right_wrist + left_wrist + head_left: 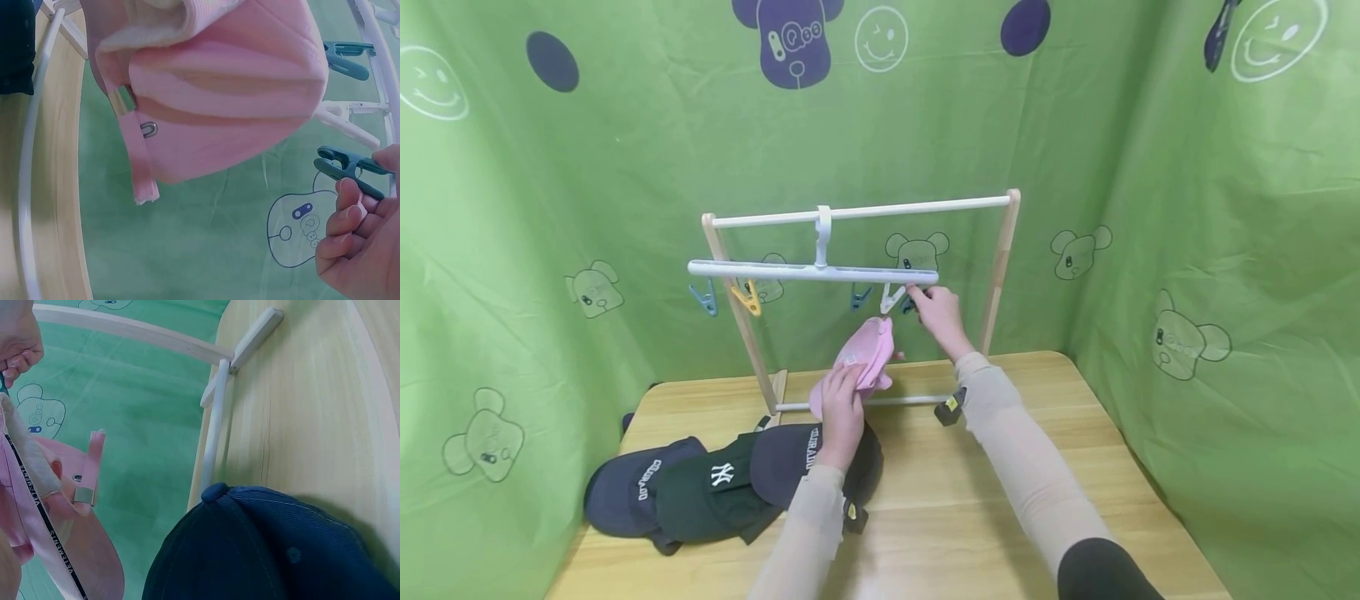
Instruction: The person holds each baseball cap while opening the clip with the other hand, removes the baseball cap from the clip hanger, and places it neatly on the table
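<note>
My left hand (842, 412) holds a pink cap (867, 354) below the right half of a pale clip hanger (775, 271). Its loose strap and metal buckle show in the right wrist view. My right hand (942, 318) pinches a dark teal clip (350, 170) near the hanger's right end. That clip's jaws stand apart from the cap. A white clip (891, 298) meets the cap's upper edge; whether it bites the cloth I cannot tell. Along the bar hang another teal clip (860, 296), a yellow clip (748, 297) and a blue clip (704, 297).
The hanger hooks over the top rail (925, 207) of a wooden rack standing on the table (940, 517). Several dark caps overlap at the left: a navy cap (625, 492), a dark green cap (707, 500) and another navy cap (782, 467). Green printed cloth (625, 167) surrounds the table.
</note>
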Demonstrator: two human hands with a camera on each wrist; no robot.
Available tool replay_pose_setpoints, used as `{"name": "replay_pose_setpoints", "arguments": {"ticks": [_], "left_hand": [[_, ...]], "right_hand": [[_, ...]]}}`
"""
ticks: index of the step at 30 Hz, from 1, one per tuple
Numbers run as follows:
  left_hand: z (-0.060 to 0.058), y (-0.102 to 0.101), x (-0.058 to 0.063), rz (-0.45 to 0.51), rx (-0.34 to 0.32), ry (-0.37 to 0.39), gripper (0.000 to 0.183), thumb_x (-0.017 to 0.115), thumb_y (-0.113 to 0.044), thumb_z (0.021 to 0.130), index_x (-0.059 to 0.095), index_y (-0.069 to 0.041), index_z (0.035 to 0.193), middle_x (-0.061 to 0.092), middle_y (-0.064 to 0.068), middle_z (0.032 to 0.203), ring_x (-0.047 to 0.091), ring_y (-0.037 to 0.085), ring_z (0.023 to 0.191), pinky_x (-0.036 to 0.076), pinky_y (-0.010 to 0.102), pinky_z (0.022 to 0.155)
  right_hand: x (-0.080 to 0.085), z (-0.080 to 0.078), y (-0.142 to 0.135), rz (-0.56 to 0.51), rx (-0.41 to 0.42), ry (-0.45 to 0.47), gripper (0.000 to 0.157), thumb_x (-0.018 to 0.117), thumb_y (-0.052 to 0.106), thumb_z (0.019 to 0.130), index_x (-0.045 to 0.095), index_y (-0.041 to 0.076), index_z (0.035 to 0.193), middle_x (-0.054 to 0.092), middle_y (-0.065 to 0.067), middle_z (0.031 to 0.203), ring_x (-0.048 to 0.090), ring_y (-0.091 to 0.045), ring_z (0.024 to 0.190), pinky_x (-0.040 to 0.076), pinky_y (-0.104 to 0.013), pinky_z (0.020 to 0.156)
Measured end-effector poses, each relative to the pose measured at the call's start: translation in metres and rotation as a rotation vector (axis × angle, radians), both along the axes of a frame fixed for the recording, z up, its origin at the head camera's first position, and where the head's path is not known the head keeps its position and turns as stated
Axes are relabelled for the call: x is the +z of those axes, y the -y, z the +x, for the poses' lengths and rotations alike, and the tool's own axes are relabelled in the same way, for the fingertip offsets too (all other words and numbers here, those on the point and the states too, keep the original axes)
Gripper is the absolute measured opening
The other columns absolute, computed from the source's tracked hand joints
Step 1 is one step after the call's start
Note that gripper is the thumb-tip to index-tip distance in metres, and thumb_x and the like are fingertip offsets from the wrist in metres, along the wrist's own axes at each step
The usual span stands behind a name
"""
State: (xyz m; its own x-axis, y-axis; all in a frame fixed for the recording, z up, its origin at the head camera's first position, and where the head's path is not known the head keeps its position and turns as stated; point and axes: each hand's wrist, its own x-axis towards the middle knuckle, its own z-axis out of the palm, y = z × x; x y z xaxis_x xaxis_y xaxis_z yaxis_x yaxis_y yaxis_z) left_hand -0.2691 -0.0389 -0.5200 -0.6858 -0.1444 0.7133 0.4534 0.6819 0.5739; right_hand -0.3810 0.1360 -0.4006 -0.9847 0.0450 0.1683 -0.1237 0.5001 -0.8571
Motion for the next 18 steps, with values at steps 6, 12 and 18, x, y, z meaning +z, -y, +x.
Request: {"name": "replay_pose_setpoints", "arguments": {"ticks": [6,12,18], "left_hand": [[0.004,0.000,-0.001,0.001,-0.003,-0.002,0.029,0.059,0.003,0.087,0.069,-0.007,0.112,0.069,0.013,0.115,0.056,0.037,0.120,0.040,0.056,0.107],[0.008,-0.001,-0.004,-0.010,0.001,-0.005,0.029,0.060,0.002,0.087,0.069,-0.008,0.113,0.069,0.012,0.116,0.056,0.037,0.120,0.039,0.056,0.107],[0.014,-0.001,-0.005,-0.017,-0.006,-0.016,0.030,0.060,0.003,0.086,0.069,-0.009,0.112,0.069,0.012,0.114,0.057,0.038,0.120,0.038,0.059,0.107]], "right_hand": [[-0.003,-0.001,-0.006,-0.008,-0.027,-0.003,0.050,0.051,0.051,0.095,0.063,0.003,0.084,0.057,-0.002,0.066,0.049,-0.012,0.055,0.041,-0.023,0.050],[-0.005,-0.002,-0.010,-0.019,-0.032,0.006,0.048,0.052,0.053,0.095,0.061,0.008,0.082,0.059,-0.005,0.069,0.050,-0.013,0.056,0.041,-0.024,0.050],[-0.007,-0.002,-0.013,-0.013,-0.048,0.005,0.047,0.052,0.050,0.095,0.062,0.006,0.082,0.055,0.002,0.065,0.051,-0.012,0.056,0.041,-0.023,0.050]]}}
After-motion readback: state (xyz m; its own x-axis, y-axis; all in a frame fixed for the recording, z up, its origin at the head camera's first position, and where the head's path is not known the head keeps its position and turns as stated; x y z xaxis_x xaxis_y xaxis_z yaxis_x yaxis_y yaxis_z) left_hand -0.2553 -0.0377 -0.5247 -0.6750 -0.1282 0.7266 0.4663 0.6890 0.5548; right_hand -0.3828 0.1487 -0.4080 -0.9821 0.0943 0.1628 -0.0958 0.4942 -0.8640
